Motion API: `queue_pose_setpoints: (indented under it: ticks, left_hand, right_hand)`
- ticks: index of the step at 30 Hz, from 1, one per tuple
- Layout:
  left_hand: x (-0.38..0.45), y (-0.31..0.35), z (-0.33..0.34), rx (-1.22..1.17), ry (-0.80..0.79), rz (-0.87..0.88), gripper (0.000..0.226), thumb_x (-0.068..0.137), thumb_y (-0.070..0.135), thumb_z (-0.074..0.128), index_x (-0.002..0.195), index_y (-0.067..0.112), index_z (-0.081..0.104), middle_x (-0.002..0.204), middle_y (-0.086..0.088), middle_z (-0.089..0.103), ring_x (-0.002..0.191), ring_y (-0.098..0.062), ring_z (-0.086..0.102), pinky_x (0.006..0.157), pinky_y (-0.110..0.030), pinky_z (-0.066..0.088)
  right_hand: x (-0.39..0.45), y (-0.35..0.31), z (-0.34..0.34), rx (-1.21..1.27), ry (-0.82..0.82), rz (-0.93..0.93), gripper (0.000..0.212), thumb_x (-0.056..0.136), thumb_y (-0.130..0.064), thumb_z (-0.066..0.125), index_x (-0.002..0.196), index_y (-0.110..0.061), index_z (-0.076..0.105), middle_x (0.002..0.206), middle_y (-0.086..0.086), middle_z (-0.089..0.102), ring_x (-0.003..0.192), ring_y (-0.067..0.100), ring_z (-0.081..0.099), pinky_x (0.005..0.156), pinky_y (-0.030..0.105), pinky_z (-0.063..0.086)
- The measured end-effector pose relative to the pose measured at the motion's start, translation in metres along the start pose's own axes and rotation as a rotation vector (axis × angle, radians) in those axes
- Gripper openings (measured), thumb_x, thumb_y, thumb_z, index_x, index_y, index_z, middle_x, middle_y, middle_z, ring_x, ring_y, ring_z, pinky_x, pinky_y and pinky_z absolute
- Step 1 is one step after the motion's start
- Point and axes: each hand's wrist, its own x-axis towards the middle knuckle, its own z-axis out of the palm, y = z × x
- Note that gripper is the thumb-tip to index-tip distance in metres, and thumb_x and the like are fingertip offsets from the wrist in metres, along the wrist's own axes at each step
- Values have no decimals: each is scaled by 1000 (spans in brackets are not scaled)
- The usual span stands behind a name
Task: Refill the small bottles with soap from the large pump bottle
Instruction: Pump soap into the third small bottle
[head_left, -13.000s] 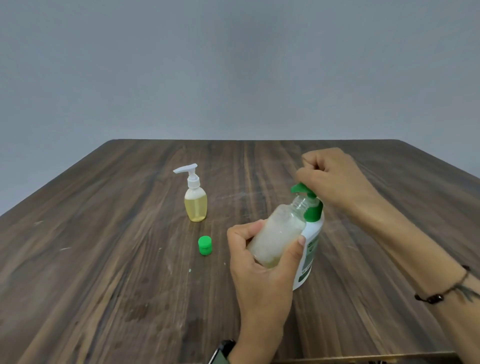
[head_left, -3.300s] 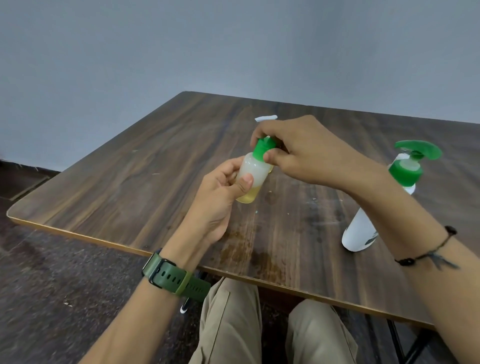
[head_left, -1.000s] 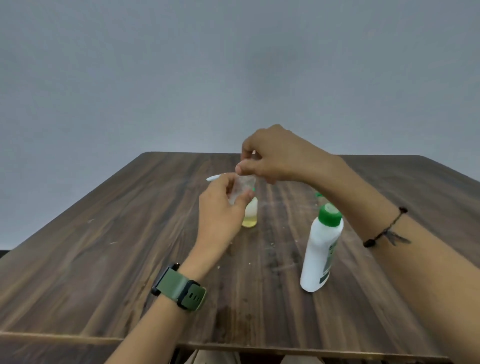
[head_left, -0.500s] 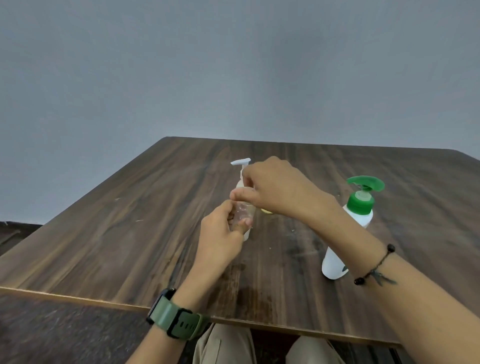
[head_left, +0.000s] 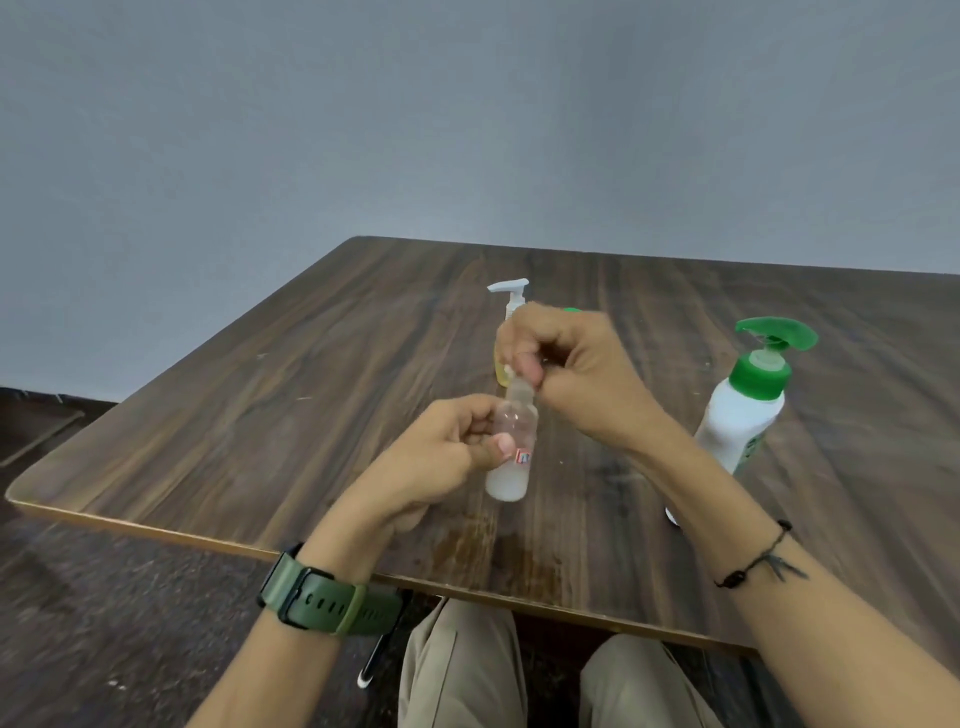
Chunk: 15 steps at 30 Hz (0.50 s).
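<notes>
— What sits at lower left of the frame?
— A green watch (head_left: 332, 605) on the wrist, and above it the left hand (head_left: 441, 457), curled round a small clear bottle (head_left: 511, 447) at centre, held upright over the table (head_left: 260, 415).
— Anything inside it?
— A whitish layer at the bottom, clear above.
— And over the bottle?
— The right hand (head_left: 576, 374), fingers pinched at its neck; motion blur hides the cap, so it may be gripping one.
— Behind the hands?
— A white pump (head_left: 511, 293) tops a yellow bottle (head_left: 503, 376), mostly hidden, upper centre. A green speck (head_left: 571, 310) peeks over the knuckles.
— At right?
— The large pump bottle (head_left: 743, 421), white with a green pump, stands apart from both hands. A dark bracelet (head_left: 753, 558) circles the right wrist, lower right.
</notes>
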Motion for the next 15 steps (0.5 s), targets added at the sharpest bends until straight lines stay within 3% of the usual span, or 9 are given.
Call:
queue_pose_setpoints:
  ticks: [2, 4, 7, 11, 15]
  left_hand:
    - [-2, -4, 3, 7, -30, -46, 22, 88, -2, 51, 105, 7, 61, 100, -9, 67, 95, -15, 62, 87, -23, 48]
    - [-2, -10, 6, -21, 49, -64, 23, 88, -1, 51, 104, 12, 62, 100, -7, 68, 97, -15, 63, 88, -24, 49]
    - [2, -17, 7, -77, 282, -18, 24, 87, 0, 54, 97, 20, 64, 91, 0, 69, 90, -14, 62, 78, -21, 48]
    - [6, -16, 12, -84, 403, 46, 31, 85, -2, 57, 89, 29, 62, 86, 7, 67, 80, -6, 61, 73, -14, 47]
    - [6, -12, 21, -81, 418, 93, 33, 83, -1, 60, 88, 31, 63, 82, 12, 69, 75, 4, 63, 71, -9, 47]
  right_hand:
    - [3, -1, -10, 135, 128, 30, 41, 49, 21, 35, 47, -19, 39, 56, -6, 48, 58, 15, 44, 58, 33, 36]
    - [6, -2, -23, -63, 133, 126, 40, 59, 22, 41, 53, -16, 51, 60, -2, 52, 59, 12, 46, 60, 24, 38]
    - [-4, 11, -23, -593, -199, 345, 27, 72, 10, 48, 78, -9, 66, 75, 2, 60, 68, 9, 54, 56, 9, 36]
    - [-36, 42, -1, -906, -493, 378, 21, 79, -1, 48, 96, -7, 58, 99, 12, 61, 96, 30, 54, 74, 36, 44]
    - [-49, 42, 4, -996, -487, 347, 24, 86, -4, 46, 109, -9, 50, 104, 12, 56, 98, 29, 49, 73, 38, 42]
